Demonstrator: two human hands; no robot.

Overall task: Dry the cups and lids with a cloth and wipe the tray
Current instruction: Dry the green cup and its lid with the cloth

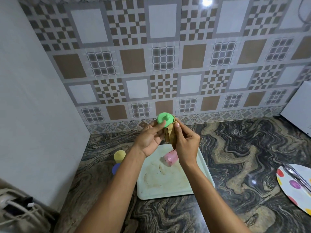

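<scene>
My left hand (149, 137) holds a green lid (165, 119) with a knob, raised above the counter. My right hand (186, 145) presses a brown cloth (170, 134) against the lid's underside, and the cloth hangs down between both hands. Below them a pale, stained tray (161, 182) lies on the counter, with a pink cup (170, 158) on its side at the far end. Left of the tray stand a yellow cup (119, 156) and a blue piece (115, 168), partly hidden by my left forearm.
A dotted plate (296, 185) with metal utensils lies at the right edge of the marbled counter (235, 148). A white appliance (297, 108) stands at the back right. A white panel (33, 106) walls the left side, with cables (15, 211) at its foot.
</scene>
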